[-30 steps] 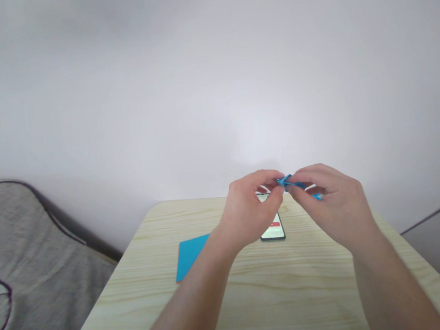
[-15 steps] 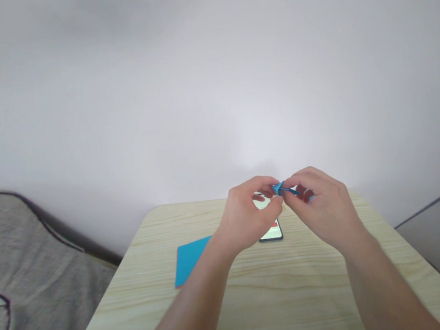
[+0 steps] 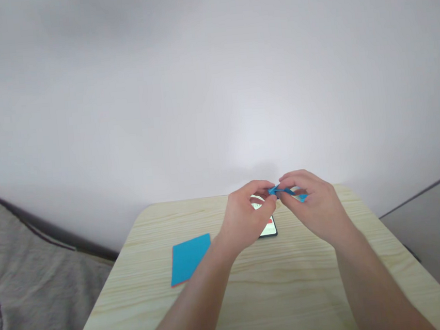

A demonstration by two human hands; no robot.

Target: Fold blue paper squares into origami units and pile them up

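Note:
A small piece of folded blue paper (image 3: 273, 190) is held up between both hands above the far part of the table. My left hand (image 3: 246, 214) pinches its left end between thumb and fingers. From the other side, my right hand (image 3: 315, 205) grips it with thumb and index finger, and a blue part of it shows beneath the right palm. Fingers cover much of the folds, so the exact shape is unclear. Behind my left hand lies a phone (image 3: 269, 228) with a lit screen, partly hidden.
Flat blue paper sheets (image 3: 188, 259) with a reddish edge lie on the light wooden table (image 3: 279, 294), partly under my left forearm. A white wall (image 3: 199, 110) rises behind the table. Grey fabric with dark piping (image 3: 41, 286) is at the left.
Both hands and the folded paper have shifted slightly left in view. The paper has turned in the fingers, with more blue showing by the right palm. The flat sheets are less covered.

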